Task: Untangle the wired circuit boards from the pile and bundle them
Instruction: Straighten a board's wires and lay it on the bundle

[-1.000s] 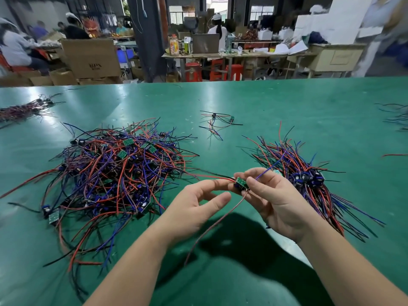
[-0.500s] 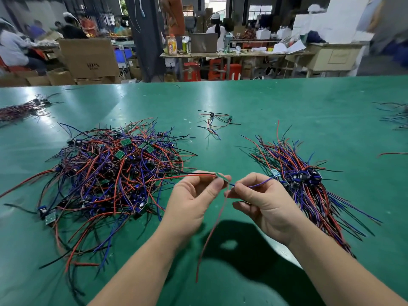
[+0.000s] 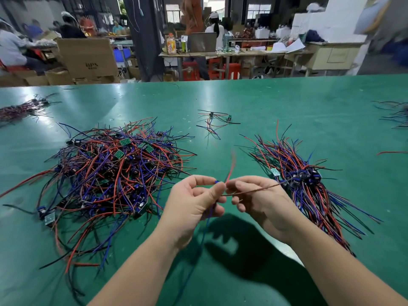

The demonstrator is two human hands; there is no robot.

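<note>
Just right of pile | your left hand pinched blue wire, right hand pinched red wire — likely straightening leads for bundling.

On the desk, the pile lies to the left and the bundle to the right, well apart. Between them, nearer the front edge, the left hand is just beside the right hand, both pinching wires. Behind them a small cluster lies mid-desk. A second bundle sits far left and stray wires far right.
</note>
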